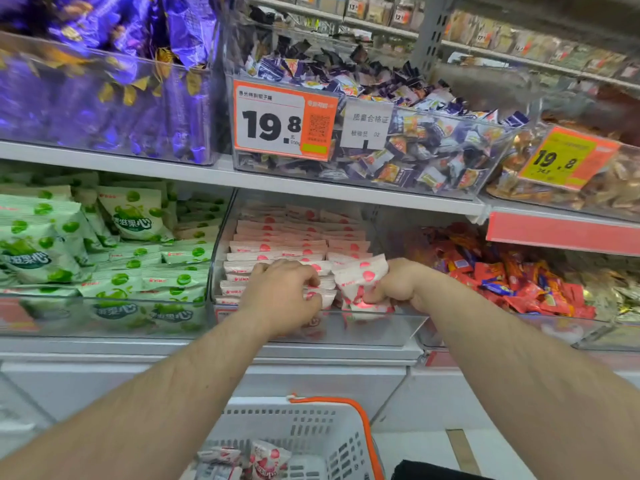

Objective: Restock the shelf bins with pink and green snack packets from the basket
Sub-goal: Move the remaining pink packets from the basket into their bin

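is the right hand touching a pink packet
Touching. The head view shows the right hand with its fingers curled round a pink packet at the front of the pink bin.

The scene is lit evenly and brightly from overhead, w/ soft shadow cast under the white metal shelf board (311, 183) onto the rear rows of bins. Strong blur is seen upper left on the shiny purple foil sweets (104, 46) and upper right. Glare is caught on the clear plastic bin front (363, 329) at centre. Straight shelf lines are bent by wide-angle distortion toward the edges. The orange-framed white price card (284, 123) is rendered sharp.
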`<state>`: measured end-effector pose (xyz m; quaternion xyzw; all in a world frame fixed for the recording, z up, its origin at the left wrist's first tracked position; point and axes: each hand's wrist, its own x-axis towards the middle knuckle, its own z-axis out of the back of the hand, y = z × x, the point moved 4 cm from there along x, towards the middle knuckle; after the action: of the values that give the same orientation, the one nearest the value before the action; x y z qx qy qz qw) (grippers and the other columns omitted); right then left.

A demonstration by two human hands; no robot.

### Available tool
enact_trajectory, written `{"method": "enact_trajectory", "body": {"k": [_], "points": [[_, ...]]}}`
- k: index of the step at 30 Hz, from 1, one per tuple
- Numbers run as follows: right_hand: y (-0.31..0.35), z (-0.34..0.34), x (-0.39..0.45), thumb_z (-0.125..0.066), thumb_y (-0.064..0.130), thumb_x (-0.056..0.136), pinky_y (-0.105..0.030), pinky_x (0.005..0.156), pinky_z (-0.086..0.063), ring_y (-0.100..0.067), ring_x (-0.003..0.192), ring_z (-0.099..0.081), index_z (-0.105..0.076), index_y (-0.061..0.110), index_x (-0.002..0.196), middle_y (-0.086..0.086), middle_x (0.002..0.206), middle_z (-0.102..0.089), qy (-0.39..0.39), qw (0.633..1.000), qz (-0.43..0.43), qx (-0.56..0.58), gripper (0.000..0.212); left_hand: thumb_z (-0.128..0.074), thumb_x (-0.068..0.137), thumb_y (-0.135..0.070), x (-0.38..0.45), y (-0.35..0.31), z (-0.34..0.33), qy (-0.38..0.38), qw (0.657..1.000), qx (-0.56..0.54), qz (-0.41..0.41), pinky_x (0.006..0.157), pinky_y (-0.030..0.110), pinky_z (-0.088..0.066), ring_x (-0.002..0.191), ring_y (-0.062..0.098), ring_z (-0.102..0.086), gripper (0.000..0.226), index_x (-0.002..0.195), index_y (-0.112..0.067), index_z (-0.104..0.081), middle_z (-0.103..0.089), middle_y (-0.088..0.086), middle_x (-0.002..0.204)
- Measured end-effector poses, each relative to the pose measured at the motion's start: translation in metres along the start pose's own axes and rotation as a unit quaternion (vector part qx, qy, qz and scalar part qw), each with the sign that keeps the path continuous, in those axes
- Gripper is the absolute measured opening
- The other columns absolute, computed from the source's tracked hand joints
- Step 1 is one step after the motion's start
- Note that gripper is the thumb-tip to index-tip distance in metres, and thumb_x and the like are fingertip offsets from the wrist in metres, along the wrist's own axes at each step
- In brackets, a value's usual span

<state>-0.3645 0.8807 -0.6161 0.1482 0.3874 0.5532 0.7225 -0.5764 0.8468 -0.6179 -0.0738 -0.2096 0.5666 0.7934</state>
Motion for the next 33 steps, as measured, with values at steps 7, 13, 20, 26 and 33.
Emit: {"method": "enact_trajectory", "body": {"k": [7, 13, 20, 26, 33], "points": [[-0.008, -0.023, 0.018, -0.075, 0.01, 0.085, -0.02, 0.048, -0.042, -0.013, 0.051, -0.048, -0.056, 0.01, 0.068, -0.005, 0.062, -0.055, 0.018, 0.993, -0.117, 0.009, 0.025, -0.057, 0.084, -0.042, 0.001, 0.005, -0.004, -0.018, 1.0, -0.014, 0.0, 0.1, 0.038, -0.028, 0.116, 0.011, -0.048, 0.02, 0.098, -0.032, -0.066, -0.062, -0.015, 0.113], [-0.011, -0.025, 0.035, -0.095, 0.013, 0.047, -0.043, 0.083, -0.059, -0.023, 0.079, -0.071, -0.07, 0.007, 0.081, -0.008, 0.083, -0.074, -0.053, 0.997, -0.052, 0.024, 0.043, -0.052, 0.086, -0.042, 0.0, 0.004, -0.008, -0.029, 1.0, 0.008, -0.007, 0.101, 0.038, -0.03, 0.117, 0.012, -0.048, 0.027, 0.105, -0.03, -0.066, -0.062, -0.013, 0.119], [0.001, -0.028, 0.017, -0.073, 0.007, 0.084, -0.029, 0.067, -0.056, -0.015, 0.068, -0.062, -0.07, 0.003, 0.102, -0.01, 0.085, -0.072, 0.098, 0.98, -0.103, 0.139, 0.018, -0.051, 0.086, -0.042, -0.001, 0.002, -0.007, -0.022, 1.0, 0.019, -0.006, 0.101, 0.04, -0.031, 0.115, 0.013, -0.047, 0.025, 0.103, -0.03, -0.065, -0.061, -0.012, 0.118], [0.005, -0.034, 0.019, -0.071, 0.017, 0.088, -0.045, 0.078, -0.059, -0.022, 0.073, -0.069, -0.064, 0.004, 0.105, -0.012, 0.084, -0.072, 0.06, 0.956, -0.131, 0.256, 0.023, -0.049, 0.087, -0.041, -0.002, 0.0, -0.007, -0.024, 0.999, 0.035, -0.009, 0.101, 0.041, -0.031, 0.115, 0.014, -0.047, 0.027, 0.105, -0.029, -0.065, -0.061, -0.011, 0.119], [0.01, -0.039, 0.019, -0.077, 0.016, 0.083, -0.034, 0.055, -0.055, -0.016, 0.051, -0.063, -0.065, 0.001, 0.106, -0.01, 0.073, -0.067, -0.019, 0.965, -0.104, 0.24, 0.03, -0.049, 0.087, -0.042, -0.002, 0.0, -0.007, -0.021, 0.999, 0.034, -0.008, 0.1, 0.041, -0.031, 0.115, 0.013, -0.047, 0.026, 0.103, -0.029, -0.064, -0.061, -0.012, 0.118]]}}
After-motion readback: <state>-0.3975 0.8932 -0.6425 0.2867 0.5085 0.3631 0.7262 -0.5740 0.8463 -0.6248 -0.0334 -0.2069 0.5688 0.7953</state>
